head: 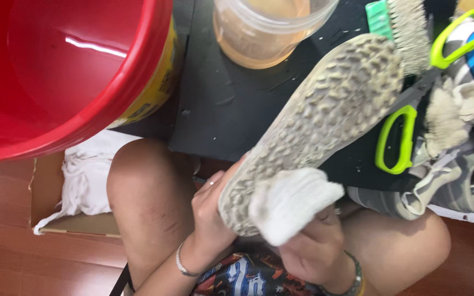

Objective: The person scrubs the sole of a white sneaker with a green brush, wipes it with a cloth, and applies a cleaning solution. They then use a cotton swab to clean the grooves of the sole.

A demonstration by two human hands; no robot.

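Left hand (212, 211): we gripped the shoe (325, 115) heel, sole up, toe toward 1 o'clock.
Right hand (316, 241): we pinched a cloth (292, 200) against the sole for wiping.

bucket (56, 71) left | jar (267, 30) behind shoe (325, 115) | scissors (407, 104) right

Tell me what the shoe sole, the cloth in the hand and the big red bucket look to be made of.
Shoe sole: likely rubber, matte grey, moulded into small studs, dirt-dulled. Cloth: soft white woven or knit fabric, probably cotton, bunched and fuzzy in the right hand. Bucket: plastic, smooth and glossy, with a bright streak of reflected light inside.
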